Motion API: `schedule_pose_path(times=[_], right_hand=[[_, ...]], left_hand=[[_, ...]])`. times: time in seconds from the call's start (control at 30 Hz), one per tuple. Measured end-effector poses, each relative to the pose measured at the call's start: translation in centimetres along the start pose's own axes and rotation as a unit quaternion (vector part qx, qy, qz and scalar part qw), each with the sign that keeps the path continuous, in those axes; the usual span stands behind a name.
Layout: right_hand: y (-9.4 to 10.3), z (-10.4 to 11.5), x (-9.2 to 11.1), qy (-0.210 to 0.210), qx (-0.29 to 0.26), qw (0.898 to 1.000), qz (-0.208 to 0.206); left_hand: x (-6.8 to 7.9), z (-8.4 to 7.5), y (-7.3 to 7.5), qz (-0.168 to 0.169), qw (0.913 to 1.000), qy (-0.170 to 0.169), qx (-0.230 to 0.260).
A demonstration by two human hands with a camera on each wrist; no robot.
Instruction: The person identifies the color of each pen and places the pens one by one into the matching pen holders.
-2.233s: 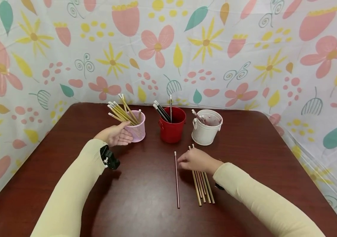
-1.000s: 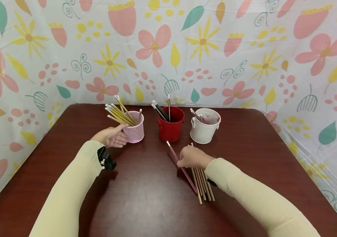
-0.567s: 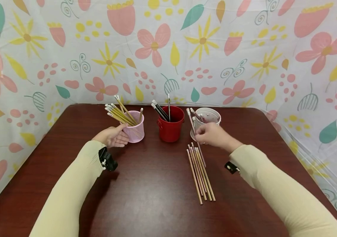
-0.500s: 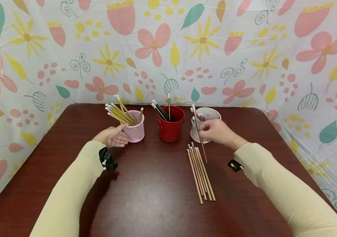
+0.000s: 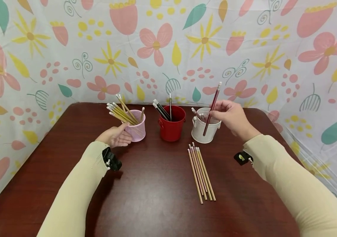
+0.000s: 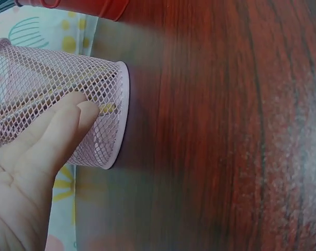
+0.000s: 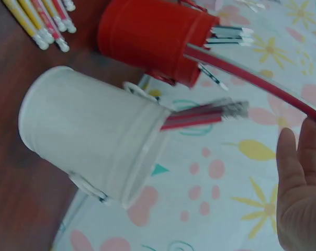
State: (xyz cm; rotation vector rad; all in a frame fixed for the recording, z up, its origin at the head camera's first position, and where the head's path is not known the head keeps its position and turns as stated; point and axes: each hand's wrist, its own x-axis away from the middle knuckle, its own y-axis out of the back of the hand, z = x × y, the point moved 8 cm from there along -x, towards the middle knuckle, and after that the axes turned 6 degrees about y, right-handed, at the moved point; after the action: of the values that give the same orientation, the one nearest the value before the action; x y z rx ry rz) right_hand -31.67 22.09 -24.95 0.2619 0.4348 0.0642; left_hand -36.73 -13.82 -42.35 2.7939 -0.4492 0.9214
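My right hand [image 5: 230, 117] pinches a dark red pencil [image 5: 211, 110], its white eraser end up, tilted in front of the white bucket [image 5: 203, 133]. In the right wrist view that pencil [image 7: 252, 78] appears above the bucket's mouth, outside it. Several pink-red pencils [image 7: 194, 117] lean inside the white bucket. My left hand [image 5: 116, 135] rests against the pink mesh cup [image 5: 138, 131]; in the left wrist view its straight fingers [image 6: 58, 128] touch the mesh. Yellow pencils [image 5: 121, 113] fill the cup, with a brownish one [image 5: 142, 113] at its right.
Between the cup and the white bucket stands a red bucket [image 5: 171, 131] holding several black pencils [image 5: 162, 110]. A bunch of gold and pink pencils [image 5: 201, 174] lies on the dark wooden table [image 5: 150, 191]. Behind hangs a flowered cloth [image 5: 156, 65].
My right hand has picked the red pencil up from the table, carried it up and right, and tilted it before the white bucket. My left hand stays at the mesh cup.
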Motion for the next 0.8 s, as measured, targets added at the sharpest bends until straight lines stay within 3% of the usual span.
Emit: schedule_pose_path(times=[0.2,0.37,0.5,0.63,0.73,0.8], right_hand=[[1.8,1.1,-1.5,0.036,-0.136,0.988,-0.063],[3.7,0.8,-2.5,0.042,-0.154,0.981,-0.115],[4.7,0.0,-2.9,0.041,-0.136,0.979,-0.148],[4.7,-1.1,-2.9,0.039,-0.099,0.983,-0.151],[4.3,-1.8,-2.8,0.047,0.003,0.99,-0.13],[4.0,-2.1,-2.7,0.058,0.097,0.987,-0.112]], left_hand=[[0.1,-0.1,0.0,-0.003,0.9999,-0.007,-0.01],[0.0,-0.2,0.2,-0.01,0.9999,-0.002,-0.008],[0.0,-0.4,0.3,-0.013,0.9999,-0.005,-0.009],[-0.1,-0.3,0.3,-0.009,0.9999,-0.005,-0.012],[0.0,-0.2,0.3,-0.005,0.9999,-0.005,-0.015],[0.1,-0.1,0.3,-0.002,0.9998,-0.008,-0.019]])
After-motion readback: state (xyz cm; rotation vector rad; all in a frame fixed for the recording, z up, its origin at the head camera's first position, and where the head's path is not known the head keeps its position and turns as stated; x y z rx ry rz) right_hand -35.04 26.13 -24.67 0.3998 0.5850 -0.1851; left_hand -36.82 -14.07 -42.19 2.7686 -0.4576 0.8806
